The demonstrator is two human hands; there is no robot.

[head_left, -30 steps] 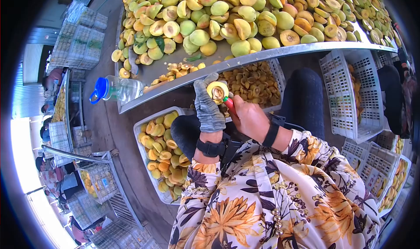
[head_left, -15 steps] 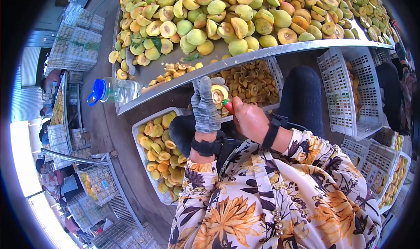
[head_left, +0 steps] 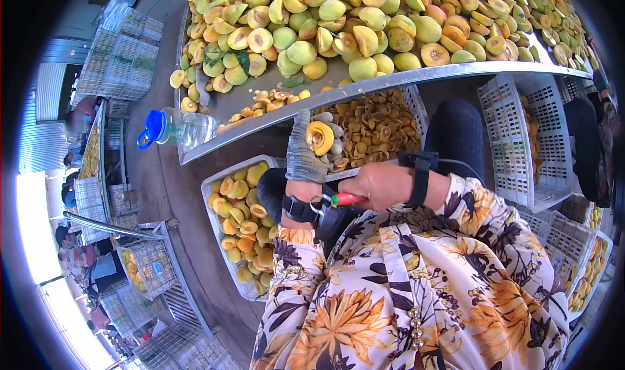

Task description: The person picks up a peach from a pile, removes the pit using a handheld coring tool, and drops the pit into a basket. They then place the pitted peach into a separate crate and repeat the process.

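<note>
My left hand (head_left: pixel 303 155), in a grey knit glove, holds a peach half (head_left: pixel 319 137) cut side up, its round hollow facing me. My bare right hand (head_left: pixel 384 185) is closed round the red handle of a pitting tool (head_left: pixel 349 199). This tool has a green collar and a curved metal loop, which sits over my left wrist, below the fruit. Beneath my hands stands a crate of small brown-orange pieces (head_left: pixel 374 126). To the left below, a white crate (head_left: pixel 209 204) is filled with peach halves.
A metal-edged table (head_left: pixel 403 77) ahead bears a big heap of peaches (head_left: pixel 351 31). A blue-capped water bottle (head_left: pixel 185 129) lies at its left corner, near a gloved-looking grey object (head_left: pixel 202 87). White crates (head_left: pixel 514 136) stand to the right. Other people work far left.
My right hand has drawn the pitting tool down and away from the fruit toward my left wrist. The peach half has turned to face upward in my left hand.
</note>
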